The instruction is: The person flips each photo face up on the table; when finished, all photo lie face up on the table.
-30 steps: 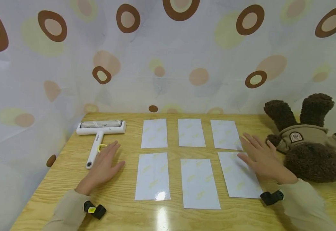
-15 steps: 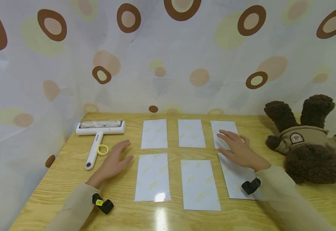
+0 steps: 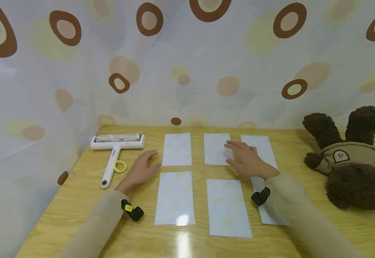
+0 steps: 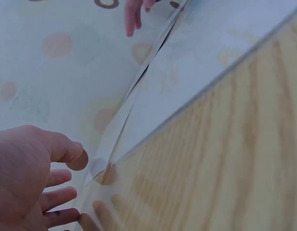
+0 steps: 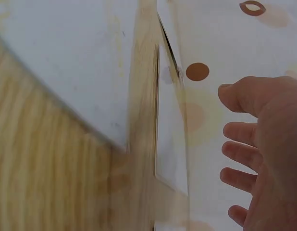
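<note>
Several white rectangular cards with faint yellow marks lie in two rows on the wooden table. My left hand [image 3: 140, 171] hovers beside the left column, its fingertips close to the upper left card [image 3: 176, 148] and the lower left card [image 3: 175, 197]. It holds nothing, with fingers and thumb spread apart. Over the upper middle card [image 3: 214, 147] reach the fingertips of my right hand [image 3: 247, 160], which is empty too. That hand and its sleeve partly cover the upper right card [image 3: 261, 145] and the lower right card [image 3: 269, 212]. The lower middle card [image 3: 228, 208] shows fully.
A white T-shaped roller [image 3: 118, 144] lies at the table's left, a yellow ring [image 3: 120, 166] against its handle. At the right lies a dark brown plush toy [image 3: 358, 184] in a tan shirt. A patterned curtain [image 3: 200, 104] hangs behind the wooden table [image 3: 142, 238].
Both hands have moved inward: the right went left from beside the plush toy to the upper middle card, the left went right, away from the roller. The cards lie as before.
</note>
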`<state>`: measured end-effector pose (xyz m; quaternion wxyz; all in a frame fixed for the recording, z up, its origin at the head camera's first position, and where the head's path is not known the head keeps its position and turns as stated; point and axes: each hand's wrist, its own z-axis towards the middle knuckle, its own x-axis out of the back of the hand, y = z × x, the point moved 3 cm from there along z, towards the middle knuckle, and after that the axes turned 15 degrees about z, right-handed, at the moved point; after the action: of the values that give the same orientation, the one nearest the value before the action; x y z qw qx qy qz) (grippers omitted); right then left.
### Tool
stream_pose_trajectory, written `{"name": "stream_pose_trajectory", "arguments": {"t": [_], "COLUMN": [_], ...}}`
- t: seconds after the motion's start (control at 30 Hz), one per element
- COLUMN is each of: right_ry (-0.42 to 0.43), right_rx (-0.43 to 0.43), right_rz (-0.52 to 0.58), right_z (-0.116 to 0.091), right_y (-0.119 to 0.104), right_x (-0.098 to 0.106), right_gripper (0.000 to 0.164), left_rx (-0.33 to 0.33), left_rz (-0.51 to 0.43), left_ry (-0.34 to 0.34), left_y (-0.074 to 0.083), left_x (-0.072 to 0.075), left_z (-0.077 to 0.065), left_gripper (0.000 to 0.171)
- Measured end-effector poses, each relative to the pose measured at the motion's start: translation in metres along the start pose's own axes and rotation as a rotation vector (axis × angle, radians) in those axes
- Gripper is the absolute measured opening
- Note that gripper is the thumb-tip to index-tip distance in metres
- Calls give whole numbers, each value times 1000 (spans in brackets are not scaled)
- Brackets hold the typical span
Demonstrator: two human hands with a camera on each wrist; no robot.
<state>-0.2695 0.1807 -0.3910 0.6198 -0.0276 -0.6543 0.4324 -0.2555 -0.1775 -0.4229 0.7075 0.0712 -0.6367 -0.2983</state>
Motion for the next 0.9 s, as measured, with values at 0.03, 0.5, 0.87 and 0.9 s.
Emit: {"name": "stream_pose_trajectory", "arguments": {"t": [0.03, 0.5, 0.87, 0.9], "right_ry": [-7, -110, -172, -177], "right_rx": [4, 31, -25, -28], "right_rz": [5, 76, 79, 80], "right_z": [5, 78, 113, 117], "right_y": [-1, -26, -28, -29], "right_x": [-2, -38, -58, -59], "right_gripper": [52, 53, 55, 55], "left_rx": [3, -9, 14, 18], "left_rz": [3, 72, 136, 147], "left_ry": [3, -32, -24, -13], "left_y": [1, 11, 10, 10], "left_x": [-1, -16, -27, -26], "left_z": [3, 25, 25, 25], "left_gripper": [48, 47, 46, 46]}}
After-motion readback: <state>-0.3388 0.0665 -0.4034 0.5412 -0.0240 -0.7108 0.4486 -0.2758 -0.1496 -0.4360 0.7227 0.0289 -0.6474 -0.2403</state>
